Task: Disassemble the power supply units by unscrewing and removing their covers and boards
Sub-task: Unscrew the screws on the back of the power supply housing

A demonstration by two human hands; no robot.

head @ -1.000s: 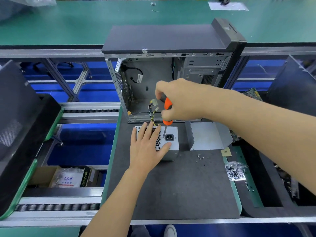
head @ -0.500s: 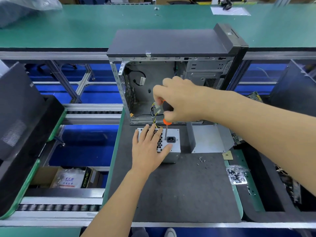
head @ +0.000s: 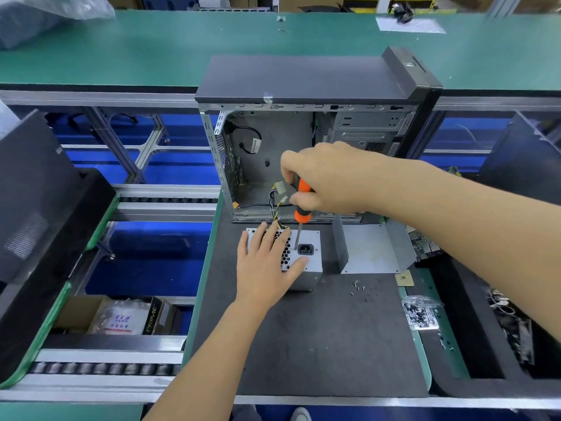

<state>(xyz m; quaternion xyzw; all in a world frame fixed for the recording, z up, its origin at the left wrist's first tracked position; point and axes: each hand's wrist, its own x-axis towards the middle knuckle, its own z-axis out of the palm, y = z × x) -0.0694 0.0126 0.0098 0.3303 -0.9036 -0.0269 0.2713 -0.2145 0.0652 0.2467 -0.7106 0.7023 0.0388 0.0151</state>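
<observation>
PSU (head: 306, 262) sits near the back of the dark mat (head: 318, 344), just in front of the open case (head: 303, 153), its wires (head: 277, 208) trailing up toward the case. Left hand (head: 267, 268) lies flat on its top, fingers straight, pressing it down. Right hand (head: 321, 180) is wrapped round the orange screwdriver (head: 302, 205), whose tip stands on the top face beside the socket (head: 305, 249) (the screw itself is too small to see). It looks like a stiff, fairly heavy metal box with sharp edges; best held by its sides, clear of the wires. A removed cover (head: 370, 250) and loose screws (head: 361, 290) lie to its right.
</observation>
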